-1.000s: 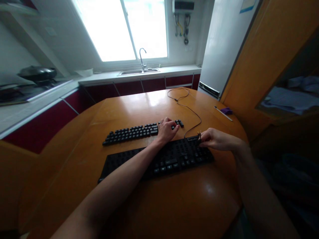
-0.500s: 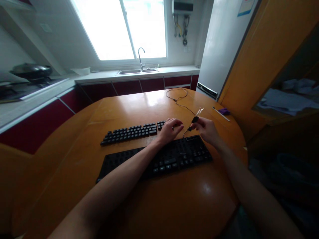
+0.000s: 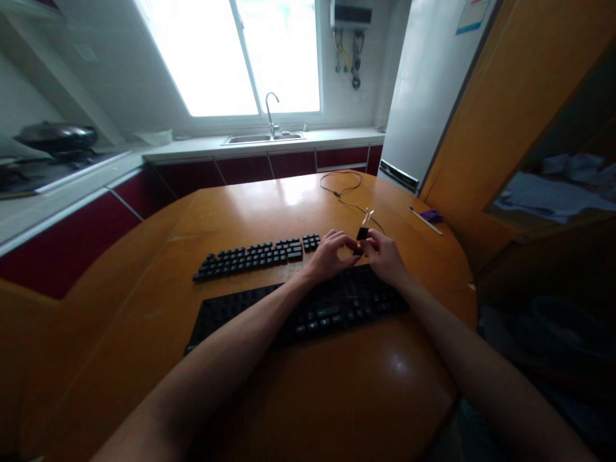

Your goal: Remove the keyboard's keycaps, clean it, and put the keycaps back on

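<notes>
A keycap puller with a black handle and thin, shiny wire prongs points up and away from me. My right hand is closed on its handle, with thumb and fingers pinched. My left hand meets it from the left, thumb and forefinger closed on the dark lower end; the exact contact is partly hidden. Below both hands lies a black keyboard, with many keys gone on its left and some keys remaining at the right. Behind it, loose black keycaps stand in rows on the table.
The keyboard's thin cable loops across the far part of the wooden table. A white stick and a small purple item lie at the right. Further back are a sink, a fridge and a lidded wok.
My right hand has moved left with the keycap puller, bringing it to my left hand. The fingers of my left hand have closed on the puller's lower end.
</notes>
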The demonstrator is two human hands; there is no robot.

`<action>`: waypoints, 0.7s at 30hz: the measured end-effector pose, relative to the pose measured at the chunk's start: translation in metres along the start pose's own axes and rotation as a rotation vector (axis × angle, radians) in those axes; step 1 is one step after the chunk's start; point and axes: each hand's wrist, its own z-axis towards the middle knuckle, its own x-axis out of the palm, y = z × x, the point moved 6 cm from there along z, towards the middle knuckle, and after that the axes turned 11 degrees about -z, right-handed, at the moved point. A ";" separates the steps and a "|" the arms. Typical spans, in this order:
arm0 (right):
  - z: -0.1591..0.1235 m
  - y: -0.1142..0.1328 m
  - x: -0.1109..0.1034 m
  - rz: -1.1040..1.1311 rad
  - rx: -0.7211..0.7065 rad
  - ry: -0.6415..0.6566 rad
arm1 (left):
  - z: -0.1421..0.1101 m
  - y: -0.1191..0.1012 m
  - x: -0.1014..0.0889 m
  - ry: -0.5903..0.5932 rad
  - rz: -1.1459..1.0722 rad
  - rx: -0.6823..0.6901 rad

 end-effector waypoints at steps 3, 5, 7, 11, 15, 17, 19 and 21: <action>0.001 0.000 -0.002 0.014 0.007 -0.034 | 0.000 -0.001 -0.001 -0.022 0.028 -0.018; 0.002 0.000 -0.003 0.030 0.006 -0.054 | -0.001 -0.004 -0.001 -0.007 0.071 0.022; 0.002 -0.002 -0.003 0.041 0.014 -0.059 | -0.001 -0.007 -0.001 0.011 0.111 0.071; 0.002 -0.004 0.000 0.043 0.053 -0.052 | -0.001 -0.005 0.000 0.036 0.121 0.051; 0.001 -0.005 0.002 0.061 0.075 -0.043 | 0.000 -0.003 0.001 0.038 0.073 0.023; 0.002 -0.006 0.003 0.091 0.096 -0.039 | 0.000 -0.003 0.000 0.017 0.059 0.033; 0.002 -0.007 0.003 0.114 0.117 -0.037 | 0.000 -0.002 0.000 0.005 0.073 0.037; 0.003 -0.010 0.002 0.117 0.129 -0.048 | 0.001 -0.002 0.000 -0.001 0.111 0.054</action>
